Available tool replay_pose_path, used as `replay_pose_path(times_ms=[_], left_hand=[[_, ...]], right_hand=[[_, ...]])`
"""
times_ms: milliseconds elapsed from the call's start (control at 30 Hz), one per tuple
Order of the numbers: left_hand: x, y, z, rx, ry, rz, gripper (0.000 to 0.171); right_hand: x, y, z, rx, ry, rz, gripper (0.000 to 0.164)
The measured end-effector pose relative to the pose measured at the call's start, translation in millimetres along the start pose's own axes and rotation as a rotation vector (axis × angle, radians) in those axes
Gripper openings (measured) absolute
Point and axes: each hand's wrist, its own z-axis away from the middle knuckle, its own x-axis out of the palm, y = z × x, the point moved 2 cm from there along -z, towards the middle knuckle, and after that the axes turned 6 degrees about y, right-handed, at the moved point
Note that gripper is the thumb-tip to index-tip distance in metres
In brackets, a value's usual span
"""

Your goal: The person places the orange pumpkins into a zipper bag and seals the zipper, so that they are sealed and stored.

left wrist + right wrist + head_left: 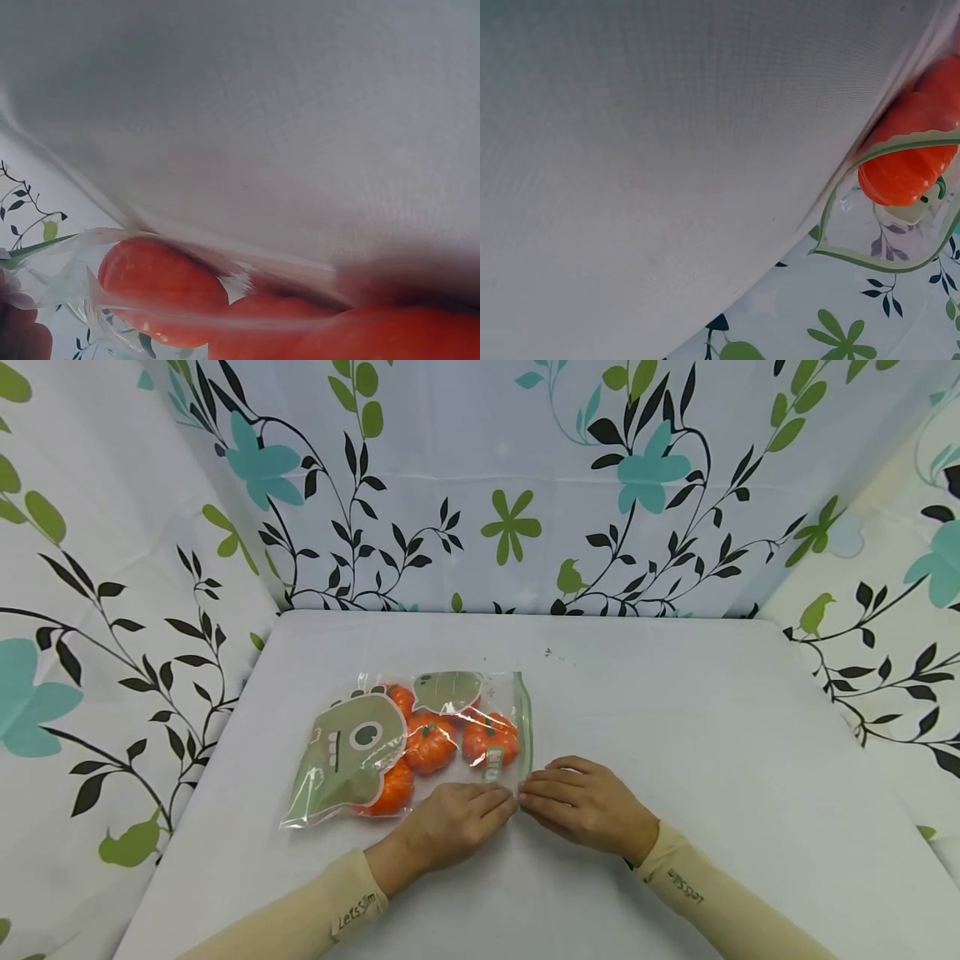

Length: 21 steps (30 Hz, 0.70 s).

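A clear zip bag (pixel 465 785) with a green cartoon monster print lies on the table, its green zip edge (pixel 525 718) facing right. Inside are several small orange toy pumpkins (pixel 431 743), which also show as red-orange shapes (pixel 161 289) in the left wrist view. My left hand (pixel 457 822) pinches the bag's near side by the zip corner. Close beside it, my right hand (pixel 581 802) pinches the near end of the green zip edge. In the right wrist view, the bag's mouth (pixel 870 259) gapes, with a pumpkin (pixel 904 176) just inside.
A white table (pixel 675 710) carries the bag left of its middle. Behind it hangs a curtain (pixel 465 468) printed with leaves and flowers, and similar cloth (pixel 112 610) flanks both sides.
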Motion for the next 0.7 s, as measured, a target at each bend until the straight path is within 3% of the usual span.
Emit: replay_pose_path(times_ms=[233,533,700], left_hand=[[-1.4,-1.3,-1.1,-0.036,-0.025,-0.016,0.037],[-0.7,-2.6,-0.6,-0.013,0.073,-0.046,0.046],[-1.1,-3.7,0.4,-0.001,0.091,-0.063,0.045]], right_hand=[[3.8,2.7,-1.0,0.005,0.007,-0.003,0.027],[4.4,3.0,-5.0,-0.020,0.055,0.002,0.024],[4.4,1.1,-7.9,-0.019,0.083,-0.003,0.023]])
